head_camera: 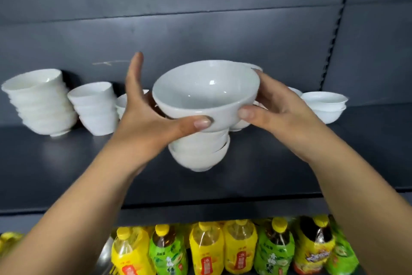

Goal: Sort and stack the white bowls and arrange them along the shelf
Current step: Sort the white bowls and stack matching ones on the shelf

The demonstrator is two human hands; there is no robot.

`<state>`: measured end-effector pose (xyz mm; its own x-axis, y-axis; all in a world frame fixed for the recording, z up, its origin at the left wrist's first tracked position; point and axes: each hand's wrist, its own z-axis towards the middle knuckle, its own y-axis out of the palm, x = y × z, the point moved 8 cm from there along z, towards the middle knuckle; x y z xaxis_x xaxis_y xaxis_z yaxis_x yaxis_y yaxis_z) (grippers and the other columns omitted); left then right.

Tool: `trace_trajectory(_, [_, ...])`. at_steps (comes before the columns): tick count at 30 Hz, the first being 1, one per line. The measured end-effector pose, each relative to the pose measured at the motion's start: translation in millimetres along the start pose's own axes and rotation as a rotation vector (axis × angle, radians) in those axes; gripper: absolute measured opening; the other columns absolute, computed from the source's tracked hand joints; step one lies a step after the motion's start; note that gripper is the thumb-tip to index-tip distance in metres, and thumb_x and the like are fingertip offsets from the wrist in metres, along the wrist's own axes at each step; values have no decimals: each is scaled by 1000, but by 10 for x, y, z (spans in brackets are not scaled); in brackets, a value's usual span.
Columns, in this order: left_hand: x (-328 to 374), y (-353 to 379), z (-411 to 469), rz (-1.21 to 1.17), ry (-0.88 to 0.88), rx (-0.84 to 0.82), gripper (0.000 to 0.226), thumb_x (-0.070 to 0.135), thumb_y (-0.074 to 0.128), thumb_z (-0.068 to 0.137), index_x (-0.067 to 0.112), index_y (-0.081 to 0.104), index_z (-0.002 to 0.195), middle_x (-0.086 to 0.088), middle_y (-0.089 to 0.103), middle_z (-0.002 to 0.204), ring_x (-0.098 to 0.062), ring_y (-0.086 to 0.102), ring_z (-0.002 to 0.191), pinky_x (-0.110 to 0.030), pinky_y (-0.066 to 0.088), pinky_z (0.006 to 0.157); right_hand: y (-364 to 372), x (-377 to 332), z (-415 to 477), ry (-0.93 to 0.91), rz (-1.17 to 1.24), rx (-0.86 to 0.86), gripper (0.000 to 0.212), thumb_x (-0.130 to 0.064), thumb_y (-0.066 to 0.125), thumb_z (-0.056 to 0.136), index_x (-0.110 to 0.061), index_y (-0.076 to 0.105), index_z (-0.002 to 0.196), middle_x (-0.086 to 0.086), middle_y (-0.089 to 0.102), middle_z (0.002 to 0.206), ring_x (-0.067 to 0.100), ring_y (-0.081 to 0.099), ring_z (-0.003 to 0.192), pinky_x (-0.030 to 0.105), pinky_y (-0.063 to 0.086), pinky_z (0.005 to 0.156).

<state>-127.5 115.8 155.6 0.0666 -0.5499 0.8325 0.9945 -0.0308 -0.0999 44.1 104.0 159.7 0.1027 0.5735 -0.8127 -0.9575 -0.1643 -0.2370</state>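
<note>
Bowl point(206, 94), empty, atop a nested stack point(198, 152), clasped between left hand point(142, 118) and right hand point(281, 110).

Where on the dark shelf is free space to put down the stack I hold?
The front of the shelf is bare, below the held stack. The back row is crowded: tall stack, shorter stack, and the right pair.

Below, a row of drink bottles point(223, 250) with yellow caps, yellow and green labels alternating; label print blurred. Behind, a dark grey back panel point(200, 29), perhaps scratched at its left.
</note>
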Motion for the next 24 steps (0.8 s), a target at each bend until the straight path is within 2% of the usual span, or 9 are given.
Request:
trace_trajectory(3, [11, 405, 165, -18, -40, -54, 141, 39, 78, 23, 35, 7, 145, 13, 52, 126, 2, 55, 111, -28, 45, 96, -411, -71, -86, -4, -44, 50, 58, -35, 71, 58, -29, 55, 113, -19, 65, 110, -2, 57, 109, 10, 44, 83])
trace_trajectory(5, [0, 732, 264, -57, -55, -117, 136, 39, 79, 24, 27, 17, 145, 14, 54, 125, 1, 54, 112, -28, 46, 95, -712, -84, -142, 4, -86, 62, 57, -31, 74, 57, -30, 56, 111, -21, 66, 107, -3, 59, 106, 9, 45, 81])
trace_trajectory(7, [-16, 1038, 373, -101, -42, -173, 115, 34, 83, 29, 19, 38, 134, 3, 60, 122, -12, 59, 111, -38, 49, 94, -1000, -65, -157, 16, -113, 72, 59, -25, 76, 57, -29, 57, 112, -19, 66, 110, -1, 60, 106, 10, 46, 82])
trace_trajectory(9, [-13, 1332, 505, -115, -32, -185, 99, 33, 84, 31, 19, 49, 122, 1, 64, 117, -17, 61, 108, -43, 50, 93, -1296, -42, -136, 22, -118, 78, 59, -28, 74, 56, -28, 57, 113, -16, 67, 112, 2, 61, 107, 12, 47, 82])
trace_trajectory(12, [-14, 1705, 725, -140, -14, -167, 94, 33, 83, 31, 19, 51, 118, 7, 67, 107, -11, 64, 102, -30, 54, 83, -1714, 32, -36, 32, -114, 72, 57, -28, 73, 55, -27, 58, 111, -18, 68, 106, 0, 62, 103, 12, 48, 79])
trace_trajectory(15, [4, 2000, 965, -143, 34, -111, 88, 31, 84, 30, 21, 55, 113, 11, 68, 101, -5, 65, 96, -21, 53, 75, -2121, 128, 150, 32, -132, 43, 58, -20, 77, 55, -27, 58, 109, -18, 69, 103, 0, 63, 101, 13, 49, 78])
trace_trajectory(17, [-45, 2149, 1120, -122, 48, -52, 87, 33, 84, 29, 27, 55, 111, 14, 67, 104, -5, 63, 100, -27, 54, 81, -2330, 197, 295, 28, -155, 16, 58, -21, 78, 57, -27, 58, 110, -16, 68, 105, 1, 62, 103, 13, 48, 81])
trace_trajectory(20, [-236, 2314, 1313, 10, 57, 113, 103, 44, 85, 25, 33, 47, 120, 11, 55, 123, -9, 54, 115, -37, 49, 95, -2591, 433, 496, 62, -138, -51, 59, -5, 80, 62, -23, 56, 113, -12, 64, 112, -1, 59, 106, 14, 47, 84])
trace_trajectory(24, [-588, 2502, 1470, 220, 54, 259, 114, 55, 82, 24, 27, 44, 128, 2, 50, 128, -16, 48, 121, -40, 46, 98, -2765, 987, 730, 153, -106, -133, 61, -3, 76, 63, -18, 54, 118, -6, 63, 115, 2, 60, 106, 16, 49, 83])
